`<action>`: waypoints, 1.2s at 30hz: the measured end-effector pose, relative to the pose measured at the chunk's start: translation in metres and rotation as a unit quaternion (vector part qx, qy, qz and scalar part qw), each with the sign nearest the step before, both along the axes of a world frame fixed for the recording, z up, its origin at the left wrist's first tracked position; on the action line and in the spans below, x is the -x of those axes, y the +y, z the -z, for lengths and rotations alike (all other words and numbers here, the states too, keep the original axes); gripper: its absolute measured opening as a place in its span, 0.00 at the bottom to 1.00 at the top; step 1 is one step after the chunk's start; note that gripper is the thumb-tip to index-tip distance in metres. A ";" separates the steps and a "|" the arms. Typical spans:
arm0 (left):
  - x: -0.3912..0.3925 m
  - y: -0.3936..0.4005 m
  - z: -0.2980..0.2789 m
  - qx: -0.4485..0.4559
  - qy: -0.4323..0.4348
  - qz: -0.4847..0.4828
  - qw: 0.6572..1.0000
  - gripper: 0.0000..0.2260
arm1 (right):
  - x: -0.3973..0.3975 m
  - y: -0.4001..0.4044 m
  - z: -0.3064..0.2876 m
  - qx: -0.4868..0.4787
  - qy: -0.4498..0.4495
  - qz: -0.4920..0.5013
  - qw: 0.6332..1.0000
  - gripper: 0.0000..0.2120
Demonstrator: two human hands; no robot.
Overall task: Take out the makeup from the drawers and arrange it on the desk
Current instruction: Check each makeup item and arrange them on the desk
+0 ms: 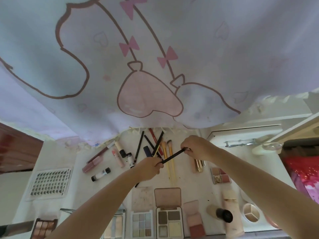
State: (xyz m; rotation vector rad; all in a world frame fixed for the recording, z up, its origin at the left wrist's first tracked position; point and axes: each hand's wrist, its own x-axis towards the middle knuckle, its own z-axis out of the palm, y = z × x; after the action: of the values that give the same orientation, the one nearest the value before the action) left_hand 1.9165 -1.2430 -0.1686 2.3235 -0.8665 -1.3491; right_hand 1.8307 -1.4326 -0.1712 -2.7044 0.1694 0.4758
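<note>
Both my hands hold one thin black makeup pencil [173, 155] above the white desk [193, 180]. My left hand [149, 167] grips its lower end. My right hand [196, 148] pinches its upper end. Under and behind the hands lie several dark pencils [139, 146] and a red pencil [153, 137], and two tan-handled brushes [170, 163]. To the left lie lip gloss tubes [94, 163] and small black-capped tubes [101, 174]. Along the near edge sit open eyeshadow palettes [170, 220], a blush palette [196, 223] and a small quad palette [221, 175].
A white cloth with pink bows and cartoon outlines [155, 57] hangs over the back of the desk. A false-lash tray [51, 182] lies at the left. A cream tube [232, 214], a black-capped bottle [221, 213] and a round divided compact [251, 213] sit at the right. An eyelash curler [241, 142] lies far right.
</note>
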 end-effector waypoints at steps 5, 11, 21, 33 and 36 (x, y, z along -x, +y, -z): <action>0.001 -0.004 0.012 0.011 0.000 -0.022 1.000 0.13 | 0.003 -0.009 0.005 -0.016 -0.060 0.020 0.998 0.18; 0.002 -0.027 0.027 -0.021 -0.006 -0.036 0.999 0.12 | 0.046 -0.013 0.011 -0.028 -0.156 0.113 0.981 0.14; 0.035 -0.069 0.049 -0.056 -0.068 -0.026 0.996 0.15 | 0.080 -0.005 0.042 -0.015 -0.033 0.138 0.990 0.16; 0.047 -0.076 0.063 -0.083 -0.031 -0.032 0.995 0.15 | 0.091 0.001 0.053 -0.033 -0.002 0.136 0.990 0.15; 0.050 -0.077 0.060 -0.066 -0.004 -0.019 0.998 0.17 | 0.090 0.002 0.053 -0.028 0.005 0.129 0.991 0.15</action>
State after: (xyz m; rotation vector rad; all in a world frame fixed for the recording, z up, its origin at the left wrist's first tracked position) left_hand 1.8663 -1.3196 -0.2287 2.4324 -0.7528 -1.4204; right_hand 1.7408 -1.4306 -0.2243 -2.5761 0.4944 0.4084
